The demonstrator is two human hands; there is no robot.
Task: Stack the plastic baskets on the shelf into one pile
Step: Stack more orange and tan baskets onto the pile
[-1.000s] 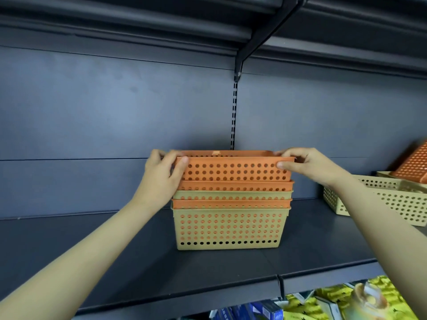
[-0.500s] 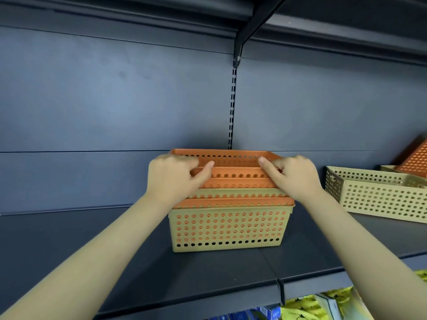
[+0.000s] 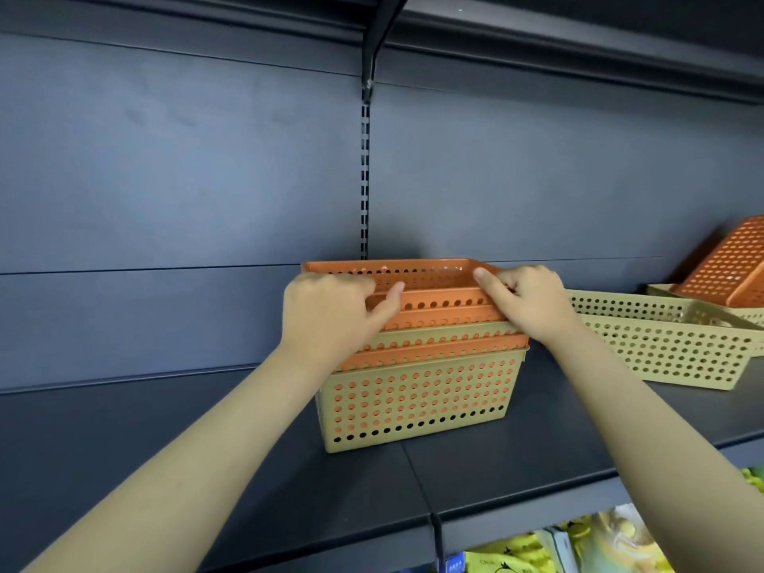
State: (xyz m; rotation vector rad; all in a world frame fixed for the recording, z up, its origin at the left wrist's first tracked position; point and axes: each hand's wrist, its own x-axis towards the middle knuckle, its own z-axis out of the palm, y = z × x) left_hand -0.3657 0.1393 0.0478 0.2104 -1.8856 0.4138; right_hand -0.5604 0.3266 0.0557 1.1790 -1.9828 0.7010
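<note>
The top orange basket (image 3: 430,283), held higher with its perforated wall fully exposed a second ago, is now seen pressed down into the pile (image 3: 417,366), so that only a narrow band of its wall shows above the rims beneath it. This nesting step is judged nearly complete. The pile is set on the shelf (image 3: 165,469) at the centre of the view, beneath the slotted upright (image 3: 364,179) at 12 o'clock.

The left hand (image 3: 326,316) is curled over the basket's left rim, fingers inside and thumb on the front edge. The right hand (image 3: 529,303) is closed on the right rim likewise. Both forearms are extended upward and inward.

At 3 o'clock, well apart from the pile, a beige basket (image 3: 661,345) and a tilted orange basket (image 3: 731,262) are left unstacked.
</note>
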